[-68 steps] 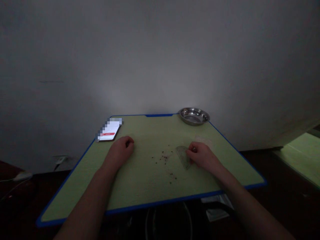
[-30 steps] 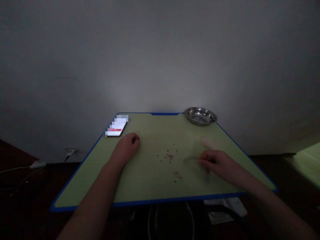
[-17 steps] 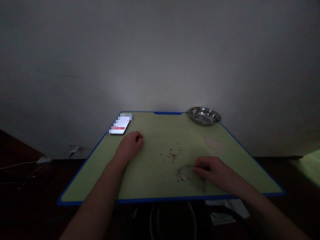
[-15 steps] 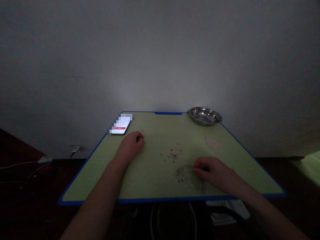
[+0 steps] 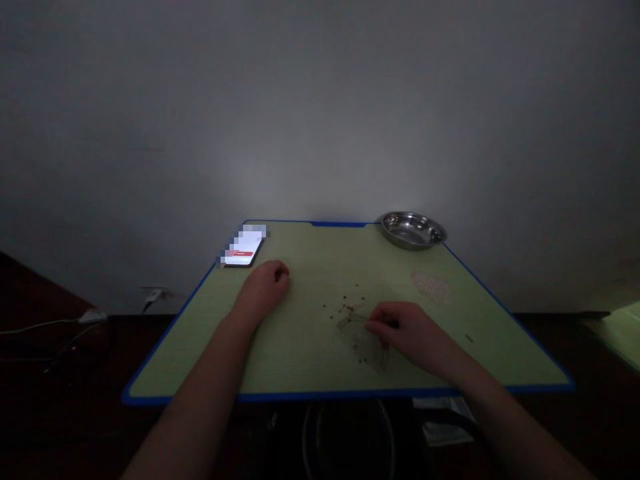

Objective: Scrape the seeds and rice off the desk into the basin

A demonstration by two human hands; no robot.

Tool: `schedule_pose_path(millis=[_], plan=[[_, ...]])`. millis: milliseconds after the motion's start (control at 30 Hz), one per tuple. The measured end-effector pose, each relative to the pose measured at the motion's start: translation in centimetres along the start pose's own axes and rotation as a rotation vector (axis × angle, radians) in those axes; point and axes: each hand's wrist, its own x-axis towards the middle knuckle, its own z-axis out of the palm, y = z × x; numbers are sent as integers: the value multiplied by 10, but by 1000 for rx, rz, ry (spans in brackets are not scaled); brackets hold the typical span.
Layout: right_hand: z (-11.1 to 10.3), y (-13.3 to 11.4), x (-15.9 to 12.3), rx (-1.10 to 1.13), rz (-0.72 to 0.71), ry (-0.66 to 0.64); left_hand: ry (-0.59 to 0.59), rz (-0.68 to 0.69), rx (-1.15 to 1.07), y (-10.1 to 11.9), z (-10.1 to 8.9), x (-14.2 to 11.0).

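In the head view, my right hand [image 5: 407, 328] pinches the curved edge of a clear, half-round plastic piece that looks like a protractor [image 5: 361, 341]. The piece is tilted and somewhat blurred, over the near middle of the table. Just beyond its edge lie scattered small dark grains [image 5: 349, 308], and a few more show by its near side. My left hand [image 5: 265, 283] rests on the table to the left with its fingers curled in, and nothing shows in it.
A phone [image 5: 244, 247] with a lit screen lies at the far left of the blue-edged table [image 5: 300, 360]. A steel bowl [image 5: 413, 231] stands at the far right corner. Nearer is a patch of pale grains [image 5: 431, 287]. A thin dark sliver [image 5: 469, 338] lies beside my right wrist.
My right hand has moved left and a little away from me, carrying the clear half-round piece toward the dark grains. The sliver now shows clearly beside my wrist. My left hand stays put.
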Motion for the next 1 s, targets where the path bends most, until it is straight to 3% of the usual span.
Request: schedule_pose_path(millis=[133, 833, 1000], plan=[[4, -6, 7, -62, -23, 30, 0, 2, 0, -1, 1, 0], [-9, 24, 6, -40, -32, -7, -15, -5, -1, 2, -2, 0], [-4, 17, 6, -63, -49, -26, -12, 0, -4, 3, -2, 0]])
